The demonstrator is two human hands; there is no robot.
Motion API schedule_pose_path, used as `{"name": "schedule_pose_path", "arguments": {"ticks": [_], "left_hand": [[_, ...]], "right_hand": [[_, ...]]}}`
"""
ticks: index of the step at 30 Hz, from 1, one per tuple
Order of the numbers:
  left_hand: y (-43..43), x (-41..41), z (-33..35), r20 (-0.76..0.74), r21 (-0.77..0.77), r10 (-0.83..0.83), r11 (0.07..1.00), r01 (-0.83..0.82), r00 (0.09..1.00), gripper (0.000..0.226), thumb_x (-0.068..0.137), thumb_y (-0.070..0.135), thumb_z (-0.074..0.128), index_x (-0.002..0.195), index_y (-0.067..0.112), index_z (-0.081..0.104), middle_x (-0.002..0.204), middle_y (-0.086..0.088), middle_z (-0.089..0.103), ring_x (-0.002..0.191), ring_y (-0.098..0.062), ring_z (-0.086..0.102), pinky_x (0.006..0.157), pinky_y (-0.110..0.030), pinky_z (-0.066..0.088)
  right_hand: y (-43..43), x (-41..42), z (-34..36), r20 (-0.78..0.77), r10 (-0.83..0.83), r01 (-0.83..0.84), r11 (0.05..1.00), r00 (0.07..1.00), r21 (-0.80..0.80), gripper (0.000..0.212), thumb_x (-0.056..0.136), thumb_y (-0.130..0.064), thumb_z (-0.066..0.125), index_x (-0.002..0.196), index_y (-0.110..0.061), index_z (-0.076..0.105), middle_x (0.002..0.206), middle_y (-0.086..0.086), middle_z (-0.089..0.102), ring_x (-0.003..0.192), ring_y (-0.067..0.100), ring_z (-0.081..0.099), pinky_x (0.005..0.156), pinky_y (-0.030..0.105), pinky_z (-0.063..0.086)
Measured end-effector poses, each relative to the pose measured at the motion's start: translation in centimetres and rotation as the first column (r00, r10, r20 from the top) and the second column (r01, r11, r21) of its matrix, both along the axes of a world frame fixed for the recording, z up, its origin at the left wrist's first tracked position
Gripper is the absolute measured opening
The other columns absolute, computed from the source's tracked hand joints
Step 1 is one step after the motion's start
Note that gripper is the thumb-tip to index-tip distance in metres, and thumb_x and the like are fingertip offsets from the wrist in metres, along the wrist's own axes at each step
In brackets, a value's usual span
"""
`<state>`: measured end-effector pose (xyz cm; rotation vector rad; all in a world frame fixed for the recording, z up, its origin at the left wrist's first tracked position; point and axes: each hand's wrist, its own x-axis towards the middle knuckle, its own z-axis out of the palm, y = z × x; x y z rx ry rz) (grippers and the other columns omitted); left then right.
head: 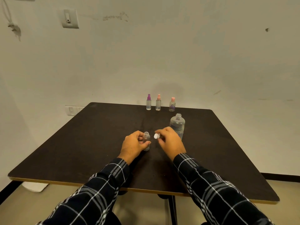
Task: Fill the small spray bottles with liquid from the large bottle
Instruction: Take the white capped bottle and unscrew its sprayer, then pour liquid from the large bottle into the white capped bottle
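Small clear plastic bottle (146,141), uncapped, open threaded neck up, stands on the dark brown square table (81,143) near centre. Left hand (134,146) wraps it, thumb and fingers curled round the body. Right hand (168,141) just beside it, fingertips pinching a small white cap (156,136), close to the neck but apart from it. Behind the right hand: large clear plastic bottle (177,125), open mouth, upright, lower part hidden by the hand.

At the far table edge, three small bottles in a row, all capped: purple-topped spray bottle (148,102), pink-topped spray bottle (158,103), pink-capped bottle with a purple label (172,104).

Progress: looks late, three capped and set aside, the held one likely the last. Whether it is filled cannot be told; liquid is clear and levels in every bottle are too faint to read. So unclear if the cap is going on or just came off. Large bottle level also hard to make out.
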<state>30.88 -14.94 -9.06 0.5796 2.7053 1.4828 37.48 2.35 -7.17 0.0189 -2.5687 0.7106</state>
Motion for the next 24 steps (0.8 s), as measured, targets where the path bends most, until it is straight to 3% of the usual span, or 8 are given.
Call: {"name": "schedule_pose_path", "arguments": {"ticks": [6, 10, 13, 15, 17, 19, 20, 24], "left_hand": [[0.1, 0.0, 0.0, 0.007, 0.006, 0.003, 1.0, -0.003, 1.0, 0.028, 0.081, 0.027, 0.085, 0.102, 0.028, 0.068, 0.093, 0.011, 0.072, 0.081, 0.003, 0.07, 0.074, -0.012, 0.052], [0.1, 0.0, -0.1, 0.009, 0.005, 0.003, 1.0, -0.003, 1.0, 0.03, 0.081, 0.029, 0.085, 0.104, 0.029, 0.068, 0.093, 0.012, 0.071, 0.082, 0.002, 0.07, 0.077, -0.014, 0.053], [0.1, -0.2, -0.3, 0.01, 0.014, 0.004, 1.0, -0.004, 1.0, 0.03, 0.08, 0.029, 0.086, 0.104, 0.028, 0.069, 0.093, 0.011, 0.072, 0.081, 0.001, 0.071, 0.08, -0.018, 0.056], [0.1, -0.3, -0.3, 0.013, 0.013, 0.0, 1.0, 0.0, 1.0, 0.029, 0.08, 0.029, 0.086, 0.103, 0.028, 0.068, 0.093, 0.012, 0.072, 0.081, 0.001, 0.071, 0.082, -0.02, 0.057], [0.1, -0.4, -0.4, 0.018, 0.017, -0.003, 1.0, 0.003, 1.0, 0.03, 0.08, 0.029, 0.086, 0.104, 0.029, 0.068, 0.095, 0.012, 0.071, 0.083, 0.0, 0.071, 0.083, -0.022, 0.057], [0.1, -0.4, -0.4, 0.014, 0.012, -0.006, 1.0, 0.005, 1.0, 0.03, 0.08, 0.03, 0.086, 0.105, 0.029, 0.068, 0.095, 0.013, 0.071, 0.084, 0.001, 0.071, 0.084, -0.022, 0.058], [0.1, -0.4, -0.4, 0.013, 0.009, -0.007, 1.0, 0.007, 1.0, 0.03, 0.08, 0.03, 0.086, 0.105, 0.029, 0.068, 0.095, 0.013, 0.071, 0.084, 0.001, 0.071, 0.083, -0.022, 0.058], [0.0, -0.1, -0.2, 0.016, 0.012, -0.014, 1.0, 0.014, 1.0, 0.029, 0.082, 0.029, 0.085, 0.106, 0.028, 0.068, 0.093, 0.015, 0.069, 0.082, 0.005, 0.069, 0.074, -0.011, 0.052]], "right_hand": [[-0.4, 0.8, -1.4, 0.241, -0.06, 0.001, 0.971, 0.969, 0.239, 0.024, 0.096, -0.022, 0.056, 0.116, -0.03, 0.065, 0.109, -0.002, 0.059, 0.103, 0.019, 0.059, 0.081, 0.034, 0.051], [0.0, 0.6, -1.9, 0.354, -0.053, -0.038, 0.968, 0.934, 0.247, 0.035, 0.095, -0.012, 0.055, 0.123, -0.029, 0.064, 0.119, 0.002, 0.06, 0.112, 0.023, 0.059, 0.091, 0.037, 0.051], [0.3, 1.1, -1.5, 0.257, -0.078, 0.018, 0.973, 0.963, 0.228, 0.041, 0.093, -0.011, 0.053, 0.128, -0.032, 0.062, 0.124, -0.002, 0.059, 0.116, 0.019, 0.056, 0.09, 0.038, 0.052], [0.4, 1.6, -1.0, -0.029, -0.204, 0.206, 0.973, 0.978, 0.105, 0.034, 0.093, -0.013, 0.053, 0.121, -0.03, 0.063, 0.12, -0.005, 0.057, 0.109, 0.017, 0.057, 0.083, 0.038, 0.055], [0.7, 1.8, -0.1, -0.221, -0.426, 0.395, 0.903, 0.877, -0.171, 0.027, 0.091, -0.015, 0.057, 0.115, -0.026, 0.059, 0.12, -0.003, 0.052, 0.106, 0.018, 0.057, 0.08, 0.036, 0.055], [1.6, 1.5, 0.6, -0.169, -0.585, 0.487, 0.776, 0.793, -0.4, 0.037, 0.088, -0.02, 0.064, 0.121, -0.024, 0.05, 0.128, 0.001, 0.048, 0.112, 0.021, 0.055, 0.086, 0.038, 0.054], [2.3, 1.1, 0.7, -0.084, -0.601, 0.508, 0.734, 0.795, -0.451, 0.049, 0.085, -0.025, 0.069, 0.128, -0.023, 0.046, 0.134, 0.004, 0.045, 0.118, 0.025, 0.053, 0.091, 0.04, 0.052], [4.5, -0.2, 0.0, 0.226, -0.345, 0.413, 0.743, 0.911, -0.527, 0.098, 0.071, -0.038, 0.087, 0.147, -0.017, 0.029, 0.146, 0.011, 0.043, 0.129, 0.029, 0.049, 0.106, 0.043, 0.044]]}}
